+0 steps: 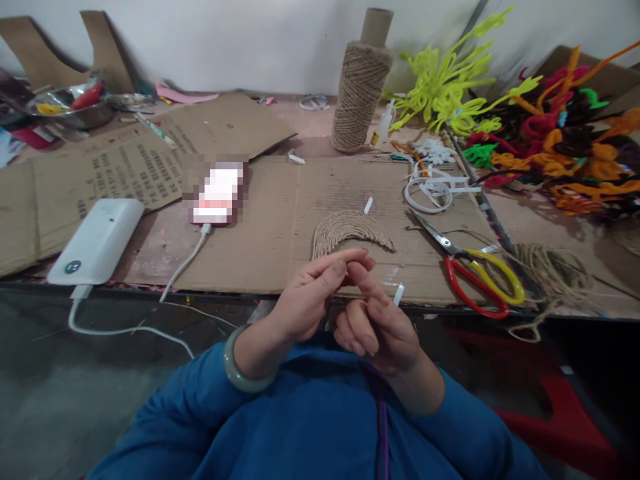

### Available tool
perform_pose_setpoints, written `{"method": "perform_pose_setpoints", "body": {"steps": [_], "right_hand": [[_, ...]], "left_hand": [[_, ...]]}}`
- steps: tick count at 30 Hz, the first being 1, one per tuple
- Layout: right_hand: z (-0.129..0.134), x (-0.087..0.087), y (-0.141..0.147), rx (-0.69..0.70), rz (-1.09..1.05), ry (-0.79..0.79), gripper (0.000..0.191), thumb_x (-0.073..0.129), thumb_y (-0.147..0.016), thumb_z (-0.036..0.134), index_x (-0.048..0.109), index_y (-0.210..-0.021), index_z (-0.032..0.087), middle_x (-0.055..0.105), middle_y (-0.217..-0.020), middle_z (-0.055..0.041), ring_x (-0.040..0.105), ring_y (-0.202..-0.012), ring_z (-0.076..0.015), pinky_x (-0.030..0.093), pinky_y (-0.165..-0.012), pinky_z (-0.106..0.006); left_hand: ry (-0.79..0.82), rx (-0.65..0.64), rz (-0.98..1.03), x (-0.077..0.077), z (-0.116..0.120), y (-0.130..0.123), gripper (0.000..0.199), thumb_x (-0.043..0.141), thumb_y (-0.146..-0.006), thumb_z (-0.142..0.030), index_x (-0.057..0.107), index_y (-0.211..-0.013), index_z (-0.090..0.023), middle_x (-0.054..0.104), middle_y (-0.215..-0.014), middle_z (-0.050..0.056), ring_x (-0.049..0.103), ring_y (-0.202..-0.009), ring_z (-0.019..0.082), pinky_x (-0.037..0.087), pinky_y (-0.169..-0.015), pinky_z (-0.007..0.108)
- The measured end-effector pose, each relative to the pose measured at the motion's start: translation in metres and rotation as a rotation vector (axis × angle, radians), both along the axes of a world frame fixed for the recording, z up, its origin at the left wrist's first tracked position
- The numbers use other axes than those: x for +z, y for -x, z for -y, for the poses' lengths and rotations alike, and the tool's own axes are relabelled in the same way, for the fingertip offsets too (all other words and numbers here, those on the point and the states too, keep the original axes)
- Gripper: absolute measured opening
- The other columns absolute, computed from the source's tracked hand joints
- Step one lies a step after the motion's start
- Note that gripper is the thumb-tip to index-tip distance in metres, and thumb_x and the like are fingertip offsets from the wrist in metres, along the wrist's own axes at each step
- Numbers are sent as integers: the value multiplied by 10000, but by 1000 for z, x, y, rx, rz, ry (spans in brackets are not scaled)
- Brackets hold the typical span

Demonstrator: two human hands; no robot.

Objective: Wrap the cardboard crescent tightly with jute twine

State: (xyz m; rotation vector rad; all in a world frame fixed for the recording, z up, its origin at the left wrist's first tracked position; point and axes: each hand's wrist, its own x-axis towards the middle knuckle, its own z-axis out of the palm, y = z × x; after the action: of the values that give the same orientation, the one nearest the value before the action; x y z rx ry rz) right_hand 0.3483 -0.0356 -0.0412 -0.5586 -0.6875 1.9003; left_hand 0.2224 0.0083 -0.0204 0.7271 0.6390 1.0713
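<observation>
Both my hands are close together just over the near edge of the table, with their fingertips meeting. My left hand [315, 290] has its thumb pressed to its fingers. My right hand [383, 323] reaches its index finger to the left fingertips, its other fingers curled in. Whatever lies between the fingers, if anything, is hidden. Right behind them a curved piece of coiled jute cord [345, 227] lies on the cardboard, its lower part covered by my left hand. A short white strip [399, 294] is beside my right hand; I cannot tell whether they touch.
Scissors [455, 250] with red and yellow handles lie to the right, near loose twine [555, 273]. Behind stand a jute cord spool [361, 97] and a small glue bottle [384, 125]. On the left are a phone [220, 193] and a white power bank [97, 240] with cables.
</observation>
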Motion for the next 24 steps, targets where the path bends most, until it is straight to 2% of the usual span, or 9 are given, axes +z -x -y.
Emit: {"method": "perform_pose_setpoints", "body": {"steps": [1,3,7,11,14,17,20,24], "right_hand": [[1,0,2,21,3,15,449,647,-827,477,611,-1247,322,374,-380,111,403,-372,-108,413,-479,-257],[3,-2,6,54,-17,24,441,649,-821,489,633,-1220,302,337,-357,116,368,-349,-102,399,-464,-250],[7,-9,13,76,-84,-11,368,632,-857,446,656,-1197,307,430,-404,99,380,-353,-85,374,-446,-227],[9,-14,14,87,-10,-33,443,627,-866,456,629,-1274,284,487,-449,84,407,-379,-81,357,-449,-221],[9,-12,12,50,2,-39,452,619,-873,452,616,-1299,300,464,-454,84,389,-383,-76,352,-456,-217],[10,-7,9,24,-53,-54,407,590,-890,430,592,-1297,411,427,-456,95,327,-353,-72,361,-451,-218],[11,-2,9,48,-93,-71,437,573,-899,428,525,-1328,499,425,-473,101,309,-340,-70,372,-445,-217],[11,0,11,147,7,-78,723,602,-871,525,291,-1513,406,485,-520,94,392,-369,-80,372,-419,-207]], "left_hand": [[7,-54,13,0,2,0,283,781,-751,-450,773,-946,-244,752,-928,48,702,-884,173,561,-806,279],[11,-83,39,1,4,0,225,807,-727,-412,776,-849,-225,747,-840,45,705,-815,169,578,-769,282],[25,-22,58,4,3,-1,218,880,-622,-370,743,-678,-210,712,-679,15,676,-666,132,579,-659,243],[4,-1,85,1,3,-3,269,849,-669,-408,700,-608,-192,691,-613,2,651,-603,106,553,-609,209],[81,-31,115,-1,5,-5,285,834,-674,-458,728,-696,-195,732,-686,18,695,-665,140,575,-658,248],[140,-112,154,-2,7,-6,269,822,-704,-429,753,-884,-240,771,-852,25,735,-831,183,594,-778,304],[109,-174,188,0,10,-5,263,812,-737,-368,742,-975,-279,771,-913,7,734,-895,170,586,-830,286],[72,-91,156,2,12,-6,221,805,-736,-392,721,-858,-227,732,-753,2,728,-737,168,605,-722,289]]}}
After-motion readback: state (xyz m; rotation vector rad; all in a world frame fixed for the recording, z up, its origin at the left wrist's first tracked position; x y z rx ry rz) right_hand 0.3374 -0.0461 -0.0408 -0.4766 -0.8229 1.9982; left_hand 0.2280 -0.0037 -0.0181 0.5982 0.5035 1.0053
